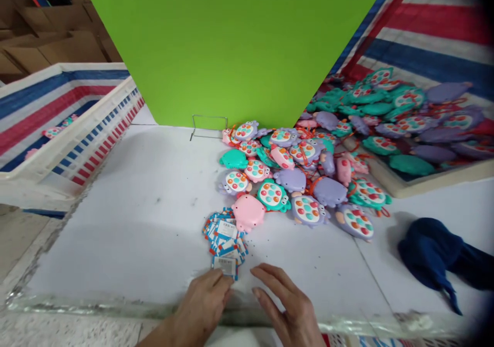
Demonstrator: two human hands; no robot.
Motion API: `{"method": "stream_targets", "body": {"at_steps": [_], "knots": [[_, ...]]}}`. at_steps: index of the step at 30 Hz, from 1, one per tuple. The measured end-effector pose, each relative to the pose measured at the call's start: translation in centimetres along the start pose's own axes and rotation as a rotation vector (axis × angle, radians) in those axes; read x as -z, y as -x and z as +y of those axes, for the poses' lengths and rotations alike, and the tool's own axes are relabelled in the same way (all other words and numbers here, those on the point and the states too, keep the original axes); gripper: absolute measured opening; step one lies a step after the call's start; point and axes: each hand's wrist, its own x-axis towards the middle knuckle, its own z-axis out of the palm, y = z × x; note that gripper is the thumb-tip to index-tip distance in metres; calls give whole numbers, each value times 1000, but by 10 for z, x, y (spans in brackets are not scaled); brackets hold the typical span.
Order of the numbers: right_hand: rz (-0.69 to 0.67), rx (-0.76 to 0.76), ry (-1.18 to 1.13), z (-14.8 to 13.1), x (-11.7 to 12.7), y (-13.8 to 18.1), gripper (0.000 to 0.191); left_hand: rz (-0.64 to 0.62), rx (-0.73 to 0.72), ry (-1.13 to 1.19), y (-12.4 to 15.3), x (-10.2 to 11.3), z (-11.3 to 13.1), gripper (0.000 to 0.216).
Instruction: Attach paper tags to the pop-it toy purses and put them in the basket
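My left hand (206, 300) is closed, its thumb and fingertips pinching the lower edge of a small barcode card (225, 266) with a blue and red border. That card lies at the near end of a loose pile of similar cards (227, 229). Just to the right, my right hand (285, 303) hovers near the table's front edge, fingers apart and holding nothing. Beyond the cards, a pink animal-shaped toy (249, 212) lies face down, touching the pile. Behind it spreads a heap of purple, green and pink toys, many showing coloured buttons, such as a green one (273, 195).
A large green board (231, 43) stands at the back, with a bent wire frame (209, 125) at its foot. On the right is a striped-lined bin (409, 185) full of toys, with a dark blue cloth (432, 254) nearer. A white basket (57, 185) stands left.
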Motion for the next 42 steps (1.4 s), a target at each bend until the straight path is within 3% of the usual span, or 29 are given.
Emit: {"method": "stream_targets", "body": {"at_steps": [3,9,18,25,32,35,38,42], "knots": [[12,48,2,0,-4,0,19,-24,-23,-14,-3,3,3,21],[38,-2,-1,4,-12,-1,17,-10,-46,-29,-6,-2,-2,20],[-105,-27,136,7,-4,-1,15,-86,-62,-167,-8,-19,-6,16],[-37,-56,288,27,13,7,16,-118,-52,-209,-8,-28,-12,15],[-46,-236,320,47,35,11,17,-98,-95,-220,-11,-38,-15,18],[59,-282,331,58,48,15,19,-102,-76,-227,-11,-37,-13,20],[208,-468,310,70,66,20,21,-132,-59,-213,-10,-30,-8,16],[256,-669,-102,70,69,12,25,6,-167,-152,-12,-7,-11,19]]}}
